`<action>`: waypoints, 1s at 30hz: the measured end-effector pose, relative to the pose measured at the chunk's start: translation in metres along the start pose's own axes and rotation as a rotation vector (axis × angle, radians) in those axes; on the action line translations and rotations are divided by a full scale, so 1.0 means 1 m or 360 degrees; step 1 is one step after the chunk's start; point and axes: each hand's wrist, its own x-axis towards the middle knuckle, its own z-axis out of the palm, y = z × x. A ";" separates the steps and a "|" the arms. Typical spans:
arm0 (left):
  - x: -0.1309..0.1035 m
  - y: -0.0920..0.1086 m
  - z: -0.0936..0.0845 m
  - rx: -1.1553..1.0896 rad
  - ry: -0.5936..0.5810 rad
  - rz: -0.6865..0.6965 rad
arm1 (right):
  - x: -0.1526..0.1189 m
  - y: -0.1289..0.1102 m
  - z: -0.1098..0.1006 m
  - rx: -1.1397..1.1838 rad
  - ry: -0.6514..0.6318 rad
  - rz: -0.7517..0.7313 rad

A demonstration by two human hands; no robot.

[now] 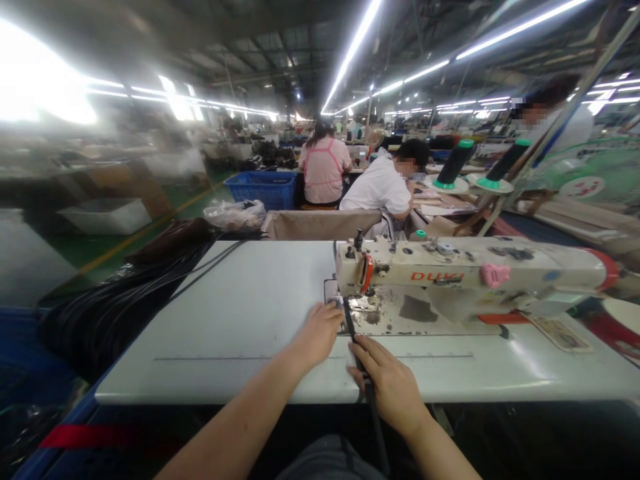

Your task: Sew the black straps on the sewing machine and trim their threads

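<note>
my left hand point(320, 331) lay flat at nine o'clock of the needle, my right hand point(390, 383) pinched the black strap point(350, 327) at six; i judged slow, straight feeding into the sewing machine point(465, 273) best.

Left background blurred; black strip point(373, 407) partly under right hand point(393, 387).
</note>
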 end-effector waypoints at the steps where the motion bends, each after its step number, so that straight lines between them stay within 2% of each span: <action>1: -0.004 0.004 0.006 -0.0023 -0.0010 0.0011 | 0.000 0.000 0.001 0.0001 0.0002 0.0000; 6: -0.014 0.008 0.018 0.0006 0.0000 0.0034 | -0.002 0.003 0.001 0.0063 0.0030 -0.0020; 9: -0.018 0.008 0.021 0.0097 0.0025 0.0055 | 0.002 0.012 -0.011 0.0127 0.0176 -0.0053; 12: -0.020 0.007 0.025 0.0173 0.0050 0.0076 | 0.019 0.027 -0.044 0.0078 0.0482 -0.0057; 16: -0.020 0.005 0.030 0.0209 0.0062 0.0103 | 0.058 0.052 -0.111 -0.0238 0.0842 0.0036; 18: -0.019 0.003 0.032 0.0217 0.0067 0.0109 | 0.080 0.067 -0.142 -0.0454 0.0818 0.0122; 21: -0.020 0.003 0.033 0.0230 0.0069 0.0104 | 0.112 0.092 -0.171 -0.0649 0.0531 0.0144; 26: -0.021 0.003 0.030 0.0223 0.0048 0.0099 | 0.140 0.131 -0.181 -0.0763 0.0131 0.0188; 28: -0.021 0.003 0.029 0.0199 0.0047 0.0105 | 0.141 0.137 -0.182 -0.0795 0.0132 0.0208; 30: -0.021 0.002 0.028 0.0180 0.0037 0.0106 | 0.137 0.134 -0.184 -0.0827 0.0276 0.0205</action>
